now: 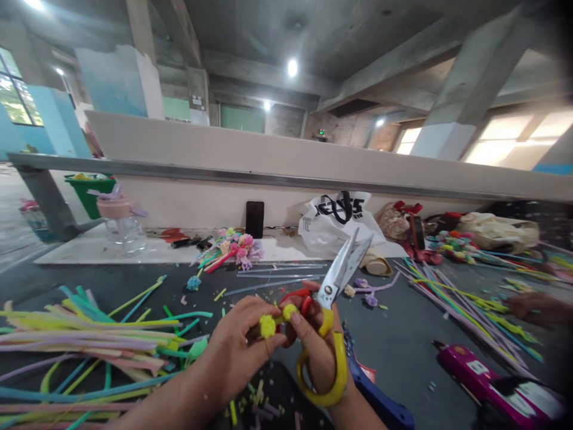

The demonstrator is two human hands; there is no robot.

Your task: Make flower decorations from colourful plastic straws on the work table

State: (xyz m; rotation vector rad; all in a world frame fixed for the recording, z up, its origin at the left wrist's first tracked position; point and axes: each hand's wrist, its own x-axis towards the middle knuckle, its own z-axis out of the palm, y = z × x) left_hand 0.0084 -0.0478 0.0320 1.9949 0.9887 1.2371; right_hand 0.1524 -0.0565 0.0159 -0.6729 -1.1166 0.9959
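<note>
1. At lower centre, a yellow pom-pom piece (pixel 267 326) is pinched between the thumb and fingertips of the left hand (pixel 235 349).
2. The scissors (pixel 333 310), blades nearly closed and pointing up, are hooked on the right hand (pixel 316 346), whose fingertips are pressed to a second yellow tuft (pixel 289 311).
3. The piece is best steadied close to the tufts, blades kept clear of fingertips.
4. Black lettering on the white bag (pixel 333 224), centre right, cannot be read.

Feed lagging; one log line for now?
left hand: pinches yellow pompom | right hand: holds scissors, blades shut, pointing up | straws: piled left
</note>
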